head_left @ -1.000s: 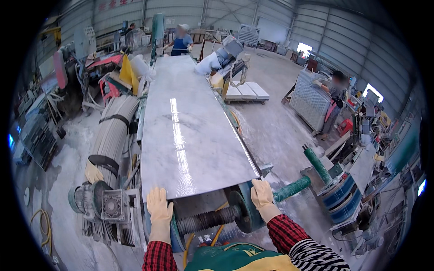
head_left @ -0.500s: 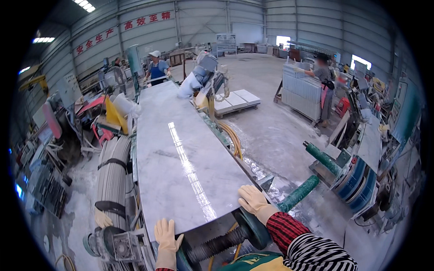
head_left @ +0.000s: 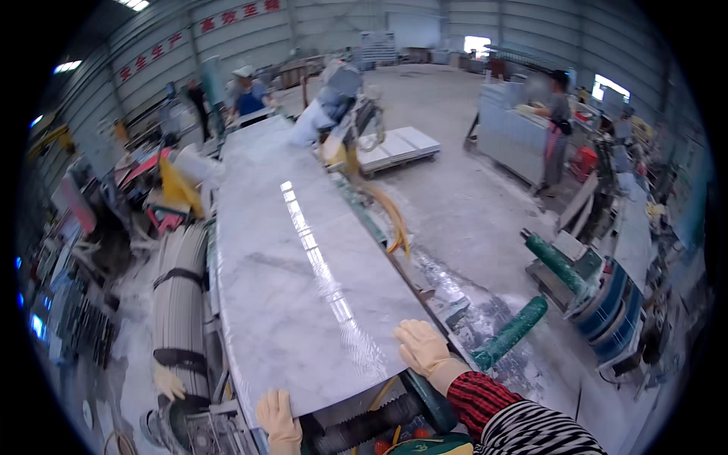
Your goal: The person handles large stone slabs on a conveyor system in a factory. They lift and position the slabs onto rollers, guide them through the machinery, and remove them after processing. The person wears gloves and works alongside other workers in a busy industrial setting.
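Note:
A long, polished white-grey stone slab point(head_left: 265, 303) lies in front of me on a machine bed, running away toward the back. My left hand point(head_left: 279, 423), in a cream rubber glove, touches its near left corner with the fingers stretched out. My right hand point(head_left: 426, 350), gloved alike, lies with its fingers flat over the near right corner. Below the slab's near edge, a dark ribbed bellows point(head_left: 371, 423) shows between my hands. The underside of the slab is hidden.
Beside the bed on the left stands a grey ribbed cover point(head_left: 182, 303) with a loose cream glove point(head_left: 168, 382) on it. Green cylinders point(head_left: 512, 332) stick out at right. A person in a blue apron point(head_left: 249, 102) stands at the far end; another point(head_left: 559, 125) is by stacked slabs point(head_left: 509, 133).
My view has shifted a little, with far things higher and near things lower. The fingers of my left hand are closer together. My right hand stays on its corner.

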`<state>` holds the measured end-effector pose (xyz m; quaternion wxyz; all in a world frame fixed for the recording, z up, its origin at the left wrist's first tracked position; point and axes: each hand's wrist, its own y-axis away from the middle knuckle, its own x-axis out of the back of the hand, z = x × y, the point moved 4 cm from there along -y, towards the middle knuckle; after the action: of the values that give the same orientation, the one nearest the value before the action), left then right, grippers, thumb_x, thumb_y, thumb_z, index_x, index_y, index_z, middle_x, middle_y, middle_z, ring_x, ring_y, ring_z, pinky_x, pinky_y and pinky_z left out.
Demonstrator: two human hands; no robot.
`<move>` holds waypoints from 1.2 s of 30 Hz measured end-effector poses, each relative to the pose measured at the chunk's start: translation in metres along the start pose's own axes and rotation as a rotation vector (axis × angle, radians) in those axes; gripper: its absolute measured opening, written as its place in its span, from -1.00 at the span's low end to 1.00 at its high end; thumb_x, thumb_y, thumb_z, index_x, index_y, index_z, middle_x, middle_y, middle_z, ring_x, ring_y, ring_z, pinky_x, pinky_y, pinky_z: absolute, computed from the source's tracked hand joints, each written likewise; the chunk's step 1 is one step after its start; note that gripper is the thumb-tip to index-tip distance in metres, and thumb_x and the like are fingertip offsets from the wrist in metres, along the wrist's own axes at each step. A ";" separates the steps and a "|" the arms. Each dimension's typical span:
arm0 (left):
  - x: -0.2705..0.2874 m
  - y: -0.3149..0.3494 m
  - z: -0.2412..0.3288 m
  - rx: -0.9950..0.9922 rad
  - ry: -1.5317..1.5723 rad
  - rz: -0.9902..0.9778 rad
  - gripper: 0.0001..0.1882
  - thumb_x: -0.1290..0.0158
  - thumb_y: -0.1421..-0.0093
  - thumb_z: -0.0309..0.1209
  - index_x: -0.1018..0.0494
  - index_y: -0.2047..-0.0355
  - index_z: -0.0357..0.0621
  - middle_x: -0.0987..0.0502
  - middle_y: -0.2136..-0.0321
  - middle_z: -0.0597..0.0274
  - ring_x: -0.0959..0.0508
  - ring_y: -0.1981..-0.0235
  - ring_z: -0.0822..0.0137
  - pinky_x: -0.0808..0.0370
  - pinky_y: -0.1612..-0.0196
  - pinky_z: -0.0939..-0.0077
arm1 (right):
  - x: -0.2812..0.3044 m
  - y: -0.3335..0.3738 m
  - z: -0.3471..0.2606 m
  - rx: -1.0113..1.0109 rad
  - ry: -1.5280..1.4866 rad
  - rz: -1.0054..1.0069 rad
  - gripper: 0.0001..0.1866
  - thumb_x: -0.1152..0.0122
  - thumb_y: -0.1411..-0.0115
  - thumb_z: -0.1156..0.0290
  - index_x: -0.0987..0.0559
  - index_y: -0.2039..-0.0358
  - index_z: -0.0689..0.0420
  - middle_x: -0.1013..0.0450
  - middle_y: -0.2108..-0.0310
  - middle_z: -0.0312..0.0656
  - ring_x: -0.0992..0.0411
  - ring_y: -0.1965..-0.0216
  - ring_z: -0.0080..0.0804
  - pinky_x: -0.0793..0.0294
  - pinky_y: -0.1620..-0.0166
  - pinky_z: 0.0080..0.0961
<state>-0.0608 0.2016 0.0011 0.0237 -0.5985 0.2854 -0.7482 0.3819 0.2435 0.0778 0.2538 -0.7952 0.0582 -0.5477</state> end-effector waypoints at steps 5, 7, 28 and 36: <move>0.008 -0.011 0.007 0.075 -0.103 0.012 -0.34 -0.15 -0.08 -0.43 -0.57 -0.27 0.02 -0.54 -0.29 -0.04 -0.49 -0.29 -0.20 -0.38 -0.32 -0.21 | -0.030 0.006 0.012 0.017 -0.019 0.036 -0.63 -0.27 -0.19 0.37 -0.59 -0.03 0.09 -0.55 -0.13 0.03 -0.46 -0.17 0.13 -0.40 -0.27 0.04; 0.009 -0.023 0.009 0.110 -0.063 -0.044 -0.39 -0.14 -0.14 -0.43 -0.57 -0.27 0.08 -0.57 -0.27 0.03 -0.50 -0.29 -0.13 -0.40 -0.32 -0.13 | -0.018 0.002 0.005 0.033 -0.029 0.018 -0.63 -0.24 -0.21 0.39 -0.59 -0.05 0.11 -0.55 -0.14 0.07 -0.46 -0.19 0.17 -0.39 -0.31 0.05; 0.027 -0.013 0.023 0.091 0.052 0.102 -0.31 -0.16 -0.05 -0.48 -0.48 -0.28 -0.02 -0.48 -0.29 0.02 -0.45 -0.29 -0.04 -0.37 -0.33 0.10 | -0.037 0.035 0.029 -0.008 0.070 -0.191 -0.50 -0.03 -0.58 0.19 -0.56 -0.37 0.17 -0.45 -0.41 0.16 -0.31 -0.48 0.16 -0.15 -0.57 0.02; 0.038 -0.012 0.027 0.102 0.064 0.136 -0.36 -0.15 -0.07 -0.52 -0.51 -0.23 -0.04 -0.50 -0.26 0.04 -0.49 -0.24 -0.04 -0.40 -0.28 0.11 | -0.033 0.040 0.025 0.046 0.081 -0.177 -0.48 -0.01 -0.59 0.19 -0.49 -0.44 0.12 -0.39 -0.46 0.16 -0.25 -0.52 0.14 -0.10 -0.59 0.00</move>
<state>-0.0431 0.1867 0.0439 0.0956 -0.5516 0.2874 -0.7772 0.3988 0.2299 0.0249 0.2200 -0.7685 -0.0145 -0.6006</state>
